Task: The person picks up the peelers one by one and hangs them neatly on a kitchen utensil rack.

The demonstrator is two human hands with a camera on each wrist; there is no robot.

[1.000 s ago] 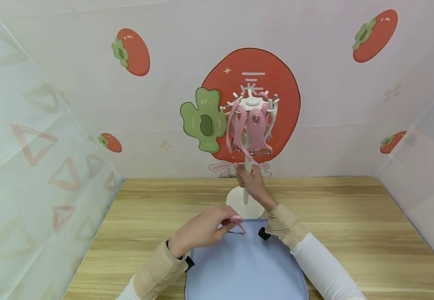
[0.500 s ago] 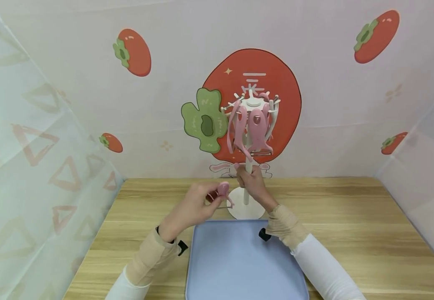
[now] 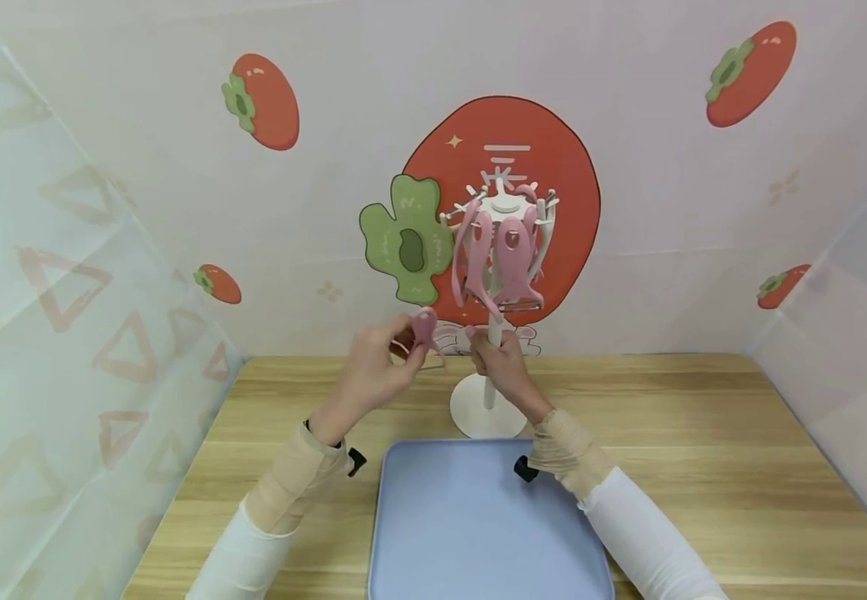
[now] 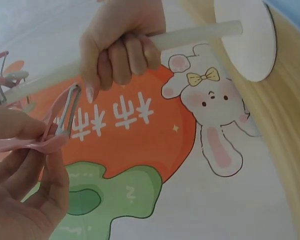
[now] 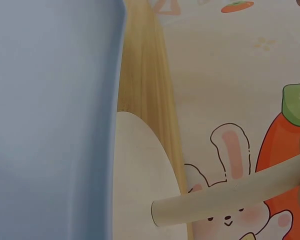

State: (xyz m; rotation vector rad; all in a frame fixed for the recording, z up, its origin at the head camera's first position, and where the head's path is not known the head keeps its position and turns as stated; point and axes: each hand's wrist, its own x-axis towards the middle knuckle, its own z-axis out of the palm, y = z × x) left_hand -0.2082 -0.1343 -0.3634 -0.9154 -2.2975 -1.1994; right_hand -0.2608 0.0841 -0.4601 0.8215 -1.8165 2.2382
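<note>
My left hand [image 3: 373,362] pinches a pink peeler [image 3: 424,325] between thumb and fingers, left of the stand's pole. In the left wrist view the metal blade of this pink peeler [image 4: 46,145] points up towards the pole. My right hand [image 3: 506,367] grips the white pole of a rotary utensil stand [image 3: 504,206] just below the hanging tools. Several pink peelers [image 3: 513,265] and at least one white tool hang from its hooks, partly covering each other. The right wrist view shows the pole [image 5: 225,200] rising from a round white base, with only a sliver of my right hand.
A light blue tray [image 3: 489,525] lies at the table's front, close to the stand's round base [image 3: 471,408]. The wooden table [image 3: 704,467] extends to both sides. A printed curtain [image 3: 651,275] stands behind the stand, with more cloth at left and right.
My left hand has lifted the pink peeler from above the tray's far edge, moving it up and leftwards beside the pole. My right hand keeps its hold on the pole.
</note>
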